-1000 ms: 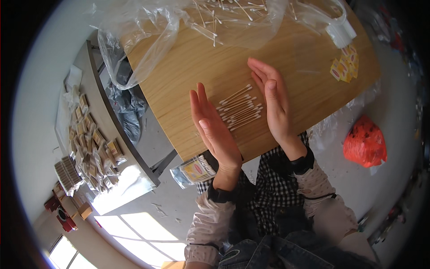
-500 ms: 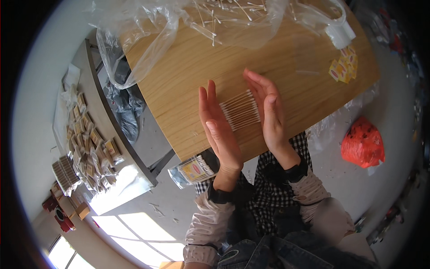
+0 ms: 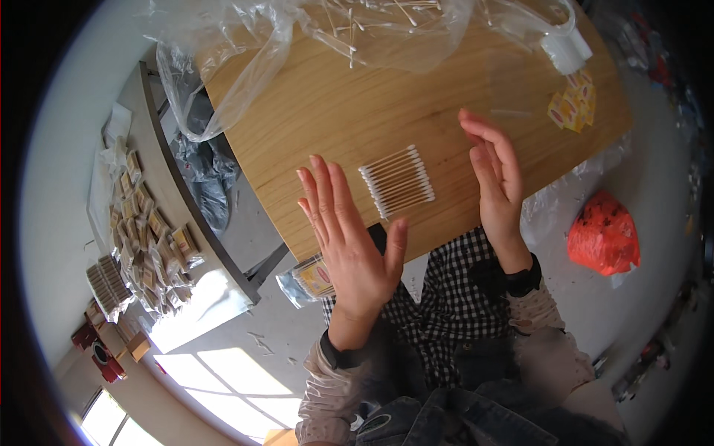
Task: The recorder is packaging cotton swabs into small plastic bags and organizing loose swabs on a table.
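A neat row of cotton swabs (image 3: 397,183) lies side by side on the wooden table (image 3: 312,111), their white tips lined up at both ends. To the left and nearer to me, my left hand (image 3: 355,245) is raised with its fingers stretched out and thumb apart, holding nothing. On the other side of the row, my right hand (image 3: 497,186) hangs apart from it, fingers loosely curved and nothing in them. Partly hidden behind my left hand, a clear packet of swabs with a yellow label (image 3: 309,279) sticks out at the table's near left edge.
A clear plastic bag (image 3: 245,67) with loose swabs spreads along the far edge. Yellow cards (image 3: 574,104) and a white roll-like object (image 3: 567,52) lie far right. A red bag (image 3: 604,234) sits on the floor. Many packed swab packets (image 3: 149,230) fill the left side table.
Both hands have drawn away from the sides of the swab row: the left moved left and toward me, the right moved right. The swabs stay lined up on the table.
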Motion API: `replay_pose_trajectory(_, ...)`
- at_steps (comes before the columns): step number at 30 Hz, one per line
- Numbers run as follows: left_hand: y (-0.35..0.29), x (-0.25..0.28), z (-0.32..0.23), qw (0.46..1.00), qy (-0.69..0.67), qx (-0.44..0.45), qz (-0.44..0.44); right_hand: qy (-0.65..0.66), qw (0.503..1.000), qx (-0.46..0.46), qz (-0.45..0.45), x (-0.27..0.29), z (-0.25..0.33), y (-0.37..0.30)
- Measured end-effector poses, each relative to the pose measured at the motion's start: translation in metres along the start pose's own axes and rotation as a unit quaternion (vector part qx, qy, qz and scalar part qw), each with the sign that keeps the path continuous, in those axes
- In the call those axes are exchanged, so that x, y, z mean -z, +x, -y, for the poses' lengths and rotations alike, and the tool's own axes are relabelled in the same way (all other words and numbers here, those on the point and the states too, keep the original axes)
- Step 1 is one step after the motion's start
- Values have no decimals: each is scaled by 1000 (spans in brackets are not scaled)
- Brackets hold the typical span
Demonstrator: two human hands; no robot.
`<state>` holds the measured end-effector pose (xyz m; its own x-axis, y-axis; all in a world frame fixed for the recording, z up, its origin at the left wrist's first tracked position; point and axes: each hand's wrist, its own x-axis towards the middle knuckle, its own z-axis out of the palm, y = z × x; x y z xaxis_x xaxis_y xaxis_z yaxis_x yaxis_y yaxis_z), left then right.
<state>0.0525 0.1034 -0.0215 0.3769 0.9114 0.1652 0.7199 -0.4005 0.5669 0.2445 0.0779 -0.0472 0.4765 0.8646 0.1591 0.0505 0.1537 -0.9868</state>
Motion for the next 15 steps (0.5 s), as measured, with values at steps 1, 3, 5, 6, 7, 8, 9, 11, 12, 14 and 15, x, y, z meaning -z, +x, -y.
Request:
replay_pose_trajectory(1, -1, -3, -3, 1000, 1, 1, -2, -63, 997, 25, 32, 3, -1, 2)
replay_pose_trajectory(3, -1, -16, -13, 985, 125, -53, 107, -126, 990, 45, 33, -1, 0, 1)
replay_pose_trajectory(5, 2, -26, -14, 980, 148, -57, 119, -151, 984, 76, 59, 2, -4, 0)
replay_pose_trajectory(6, 4, -31, -13, 974, 173, -61, 131, -175, 975, 108, 85, 3, -5, -1)
replay_pose_trajectory(7, 6, -37, -11, 976, 175, -66, 113, -177, 975, 107, 85, 5, -6, -2)
replay_pose_trajectory(8, 5, -39, -10, 976, 174, -66, 114, -186, 972, 111, 94, 8, -7, -3)
replay_pose_trajectory(9, 5, -40, -9, 976, 170, -69, 114, -195, 969, 115, 103, 10, -7, -4)
replay_pose_trajectory(11, 4, -41, -9, 977, 166, -73, 116, -203, 966, 116, 112, 11, -9, -5)
replay_pose_trajectory(12, 3, -41, -9, 975, 177, -70, 112, -214, 959, 139, 124, 10, -10, -4)
replay_pose_trajectory(14, 4, -42, -9, 974, 186, -67, 107, -226, 951, 161, 137, 8, -10, -3)
replay_pose_trajectory(15, 4, -42, -9, 975, 183, -68, 105, -235, 950, 157, 134, 7, -9, -3)
